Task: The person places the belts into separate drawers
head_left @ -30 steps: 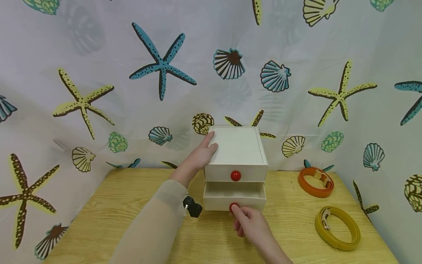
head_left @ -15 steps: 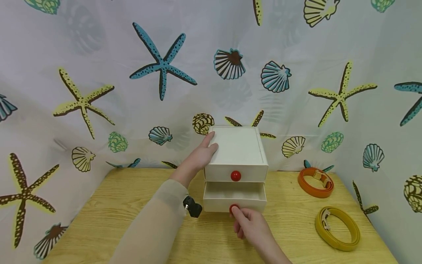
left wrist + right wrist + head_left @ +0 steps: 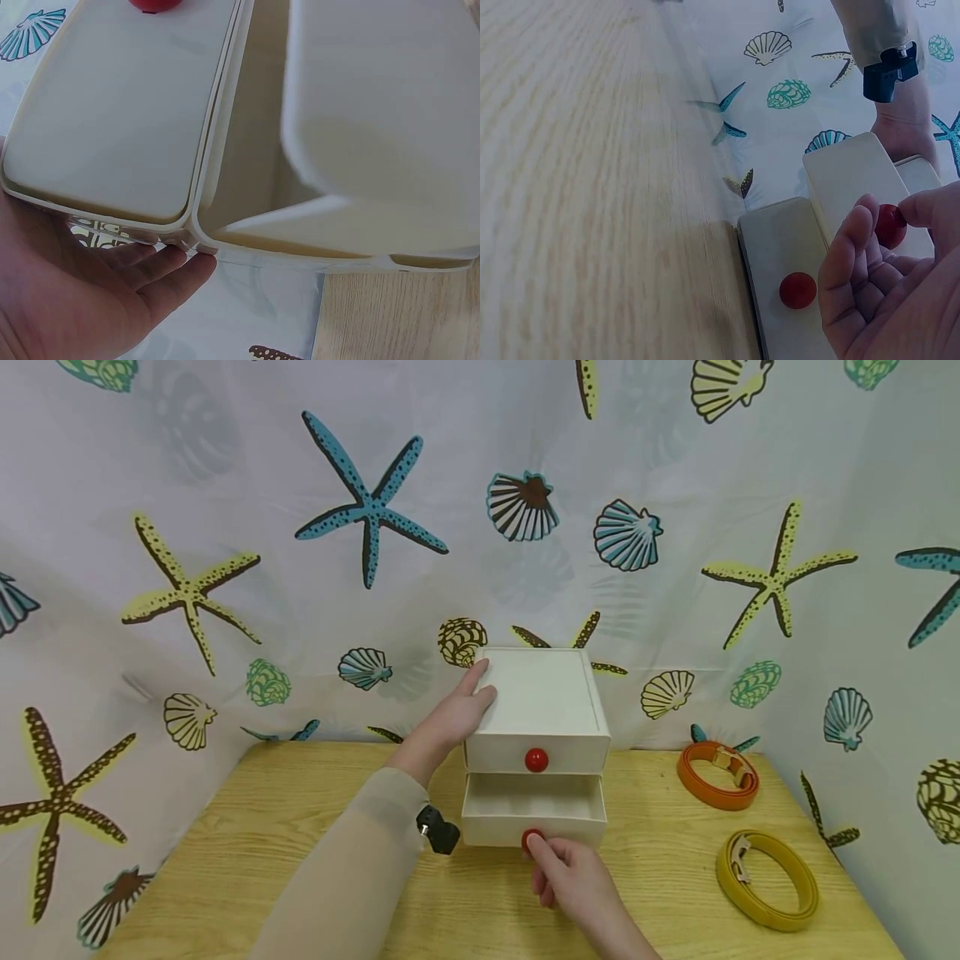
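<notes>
A white box of drawers (image 3: 536, 689) with round red knobs stands at the table's back. Its top drawer (image 3: 495, 753) is closed, while the drawer below (image 3: 487, 831) is pulled partway out; the part of its inside that shows is bare. My right hand (image 3: 577, 877) pinches that drawer's red knob (image 3: 890, 225) between thumb and finger. Another closed drawer front (image 3: 776, 225) shows in the right wrist view, beside the tabletop. Along the box's left side lie the straight fingers of my left hand (image 3: 97, 292), thumb at the top edge in the head view.
On the right of the wooden table (image 3: 300, 827) lie a coiled orange belt (image 3: 708, 789) and, nearer, a coiled yellow belt (image 3: 802, 881). A cloth (image 3: 375, 610) printed with starfish and shells hangs behind the table. A black device (image 3: 437, 831) sits on my left wrist.
The drawer has come slightly further out toward me, my right hand moving with its knob. My left hand and the belts stay where they were.
</notes>
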`<state>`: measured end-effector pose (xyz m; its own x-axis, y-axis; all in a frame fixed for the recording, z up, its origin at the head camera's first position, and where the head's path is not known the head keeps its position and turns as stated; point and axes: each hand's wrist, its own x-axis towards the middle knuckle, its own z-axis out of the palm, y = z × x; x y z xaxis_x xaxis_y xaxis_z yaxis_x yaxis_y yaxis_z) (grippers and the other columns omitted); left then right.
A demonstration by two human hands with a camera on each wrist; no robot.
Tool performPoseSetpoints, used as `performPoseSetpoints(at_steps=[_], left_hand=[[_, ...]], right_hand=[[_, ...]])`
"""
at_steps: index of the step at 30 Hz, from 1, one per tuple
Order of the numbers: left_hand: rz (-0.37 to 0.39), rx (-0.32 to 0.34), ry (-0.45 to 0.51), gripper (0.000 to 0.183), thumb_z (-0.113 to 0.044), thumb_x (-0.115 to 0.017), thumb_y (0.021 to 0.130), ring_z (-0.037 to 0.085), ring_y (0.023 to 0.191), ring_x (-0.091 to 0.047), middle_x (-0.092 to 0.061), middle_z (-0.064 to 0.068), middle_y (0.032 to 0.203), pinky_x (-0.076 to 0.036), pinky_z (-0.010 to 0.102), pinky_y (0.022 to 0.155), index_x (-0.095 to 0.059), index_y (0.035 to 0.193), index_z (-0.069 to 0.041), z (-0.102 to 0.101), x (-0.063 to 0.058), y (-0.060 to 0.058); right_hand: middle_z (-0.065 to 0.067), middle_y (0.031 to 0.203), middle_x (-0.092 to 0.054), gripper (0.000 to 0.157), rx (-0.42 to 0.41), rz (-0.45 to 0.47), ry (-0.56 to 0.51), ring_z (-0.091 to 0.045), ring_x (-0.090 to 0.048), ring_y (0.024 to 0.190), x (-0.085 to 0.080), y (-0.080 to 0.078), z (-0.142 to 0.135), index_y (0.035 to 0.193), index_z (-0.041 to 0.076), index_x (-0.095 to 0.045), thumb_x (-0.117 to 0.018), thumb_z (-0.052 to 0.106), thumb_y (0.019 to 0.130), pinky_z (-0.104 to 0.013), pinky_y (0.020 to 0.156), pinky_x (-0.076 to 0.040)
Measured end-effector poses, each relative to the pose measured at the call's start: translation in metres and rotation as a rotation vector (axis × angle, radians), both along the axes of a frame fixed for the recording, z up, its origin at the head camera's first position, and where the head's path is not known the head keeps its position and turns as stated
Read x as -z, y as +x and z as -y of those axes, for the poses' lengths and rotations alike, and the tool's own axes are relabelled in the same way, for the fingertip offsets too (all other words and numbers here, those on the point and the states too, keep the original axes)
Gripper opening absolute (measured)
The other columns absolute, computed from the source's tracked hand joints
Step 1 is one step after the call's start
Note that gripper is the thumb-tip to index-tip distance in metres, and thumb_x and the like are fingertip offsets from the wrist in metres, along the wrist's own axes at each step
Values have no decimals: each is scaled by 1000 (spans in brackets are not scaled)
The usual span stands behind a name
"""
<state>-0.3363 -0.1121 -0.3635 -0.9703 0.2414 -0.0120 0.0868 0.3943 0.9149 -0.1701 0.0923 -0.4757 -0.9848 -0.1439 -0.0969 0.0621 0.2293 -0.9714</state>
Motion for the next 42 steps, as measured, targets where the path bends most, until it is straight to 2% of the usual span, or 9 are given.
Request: performPoseSetpoints(at_steps=[4, 20, 27, 34, 37, 42], left_hand=[[3, 4, -1, 68, -35, -37, 119, 33, 170, 2, 0, 7, 186, -2, 59, 134, -8, 180, -27, 0, 0, 1], [-5, 6, -20, 68, -36, -37, 119, 32, 170, 1, 0, 7, 186, -3, 60, 134, -8, 180, -27, 1, 0, 1], [3, 5, -22, 68, -37, -37, 119, 32, 170, 1, 0, 7, 186, -3, 59, 134, -8, 180, -28, 0, -1, 1], [16, 0, -25, 68, -38, -37, 119, 32, 170, 1, 0, 6, 186, -3, 61, 134, -7, 180, -31, 1, 1, 0], [14, 1, -25, 68, -39, -37, 119, 32, 170, 1, 0, 6, 186, -3, 61, 134, -7, 180, -32, 1, 1, -1], [9, 5, -29, 68, -39, -37, 119, 32, 170, 1, 0, 5, 186, -3, 61, 134, -7, 180, -32, 1, 2, -2]], right_hand=[[0, 69, -66, 46, -7, -1, 15, -15, -59, 59, 1, 1, -1, 97, 6, -78, -60, 45, 115, -29, 60, -51], [0, 70, -67, 50, -29, -6, 48, -17, -61, 60, 0, 8, -3, 103, 3, -77, -58, 47, 115, -30, 60, -51], [0, 69, -66, 50, -29, -8, 53, -17, -61, 60, -2, 12, -3, 101, 4, -77, -58, 47, 115, -30, 60, -50], [0, 68, -66, 57, -26, 27, 73, -16, -61, 60, -1, 14, -3, 88, 3, -72, -58, 52, 114, -30, 61, -49], [1, 70, -67, 59, -28, 49, 85, -17, -61, 62, -2, 15, -3, 89, 4, -72, -58, 56, 113, -31, 61, -47], [1, 69, -66, 61, -34, 31, 111, -18, -61, 62, 0, 18, -4, 87, 4, -72, -58, 57, 113, -31, 61, -46]])
